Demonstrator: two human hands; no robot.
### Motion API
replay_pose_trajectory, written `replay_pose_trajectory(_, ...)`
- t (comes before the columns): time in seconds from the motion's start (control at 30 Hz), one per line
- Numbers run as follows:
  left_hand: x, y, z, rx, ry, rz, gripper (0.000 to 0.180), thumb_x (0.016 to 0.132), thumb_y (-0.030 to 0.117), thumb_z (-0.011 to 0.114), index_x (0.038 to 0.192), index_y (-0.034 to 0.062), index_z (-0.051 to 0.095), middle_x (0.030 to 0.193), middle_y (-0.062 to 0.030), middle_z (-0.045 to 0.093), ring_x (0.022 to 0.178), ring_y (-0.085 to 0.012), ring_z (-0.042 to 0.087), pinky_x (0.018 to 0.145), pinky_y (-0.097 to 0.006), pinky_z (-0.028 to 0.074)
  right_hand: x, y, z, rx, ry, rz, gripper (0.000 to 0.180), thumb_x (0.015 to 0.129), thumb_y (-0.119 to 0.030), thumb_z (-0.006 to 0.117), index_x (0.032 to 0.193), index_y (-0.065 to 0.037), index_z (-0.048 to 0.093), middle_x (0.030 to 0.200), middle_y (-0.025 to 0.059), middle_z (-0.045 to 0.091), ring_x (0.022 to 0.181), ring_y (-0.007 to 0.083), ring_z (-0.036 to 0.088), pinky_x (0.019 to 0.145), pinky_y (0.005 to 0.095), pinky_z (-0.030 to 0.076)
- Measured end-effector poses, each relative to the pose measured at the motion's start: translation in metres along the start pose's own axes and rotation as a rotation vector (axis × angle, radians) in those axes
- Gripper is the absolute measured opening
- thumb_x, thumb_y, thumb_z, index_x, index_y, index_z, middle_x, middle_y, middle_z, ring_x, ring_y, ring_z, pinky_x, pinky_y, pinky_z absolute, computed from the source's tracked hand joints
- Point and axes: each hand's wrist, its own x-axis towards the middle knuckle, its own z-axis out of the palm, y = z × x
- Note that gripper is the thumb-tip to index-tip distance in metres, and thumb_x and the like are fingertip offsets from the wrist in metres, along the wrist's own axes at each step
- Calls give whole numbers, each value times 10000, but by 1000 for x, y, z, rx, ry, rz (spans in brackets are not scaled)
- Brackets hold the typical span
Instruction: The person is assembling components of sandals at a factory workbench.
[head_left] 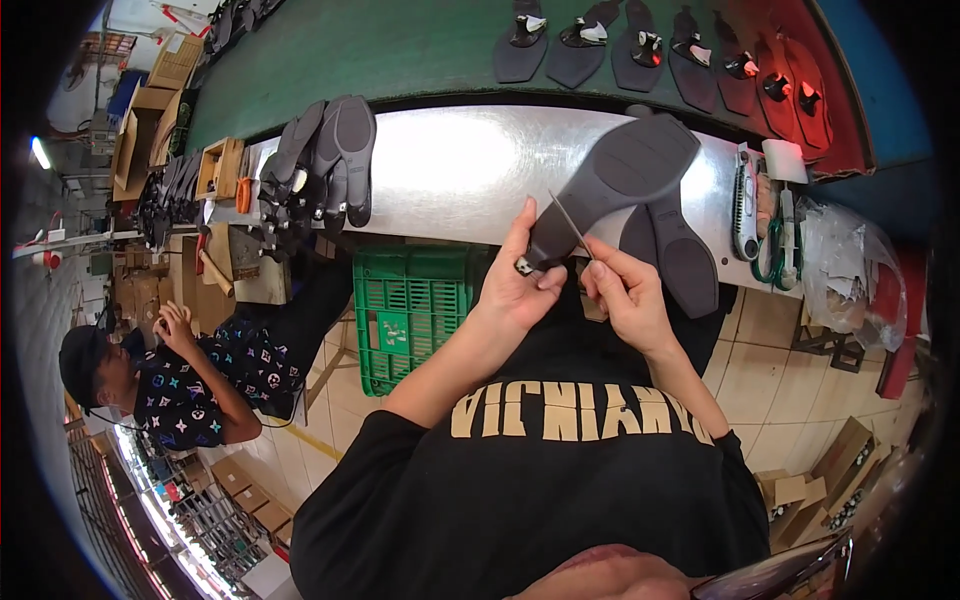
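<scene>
In the left hand [515, 287], a shoe [628, 165] slants, toe upper-right.

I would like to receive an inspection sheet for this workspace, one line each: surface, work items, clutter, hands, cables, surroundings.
Surface: shiny metal worktop, with a green surface along its far side.
Work items: dark shoe held sole outward; thin, flat tool against it; another dark sole close by.
Clutter: box cutter and clear plastic bag at right; shoe pile at left.
Hands: left hand grips the shoe; right hand pinches the tool.
Cables: nothing clearly seen.
Surroundings: green crate below the worktop; co-worker at left.
</scene>
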Motion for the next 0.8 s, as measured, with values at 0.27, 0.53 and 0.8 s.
replay_pose_trajectory(0.27,3,-1,-7,695,-78,952,729,1034,549,271,751,-11,643,721,-93,675,657,-120,608,651,-250,488,-5,-13,27,388,-123,399,577,993,-126,522,1517,-113,282,706,12,527,528,45,426,462,179,336)
replay_pose_trajectory(0.53,-5,8,-15,846,-31,1053,878,996,646,141,743,-18,656,687,-66,644,640,-115,566,653,-229,437,1,-24,11,351,-140,359,302,986,-109,508,1276,-43,557,702,21,550,537,84,489,467,214,373)
replay_pose_trajectory(0.8,-22,12,3,901,-108,962,1045,872,787,-41,684,-9,609,667,-68,569,635,-159,507,691,-233,384,1,-22,31,-652,64,-414,156,838,56,617,986,16,646,755,130,617,618,261,609,563,317,477)
